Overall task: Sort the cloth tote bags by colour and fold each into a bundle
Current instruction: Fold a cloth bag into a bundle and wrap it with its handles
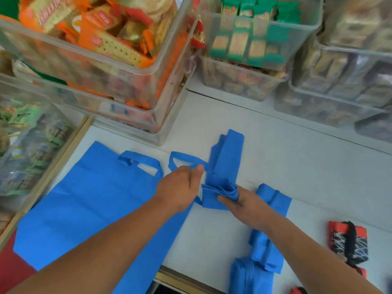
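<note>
A blue tote bag folded into a narrow strip (pixel 228 158) lies in the middle of the white counter (pixel 297 166), its near end rolled up. My right hand (pixel 246 203) grips that rolled end. My left hand (pixel 180 186) rests beside it with the thumb on the bag's handle loop (pixel 182 159). A flat blue tote bag (pixel 91 200) lies spread at the left under my left forearm. Folded blue bags (pixel 266 247) lie at the near right under my right forearm.
Clear plastic bins of packaged snacks (pixel 106 66) stand stacked along the back and left, with more bins (pixel 339 81) at the back right. A red and black patterned bundle (pixel 347 240) lies at the right. A wooden frame edge (pixel 53 166) borders the counter's left.
</note>
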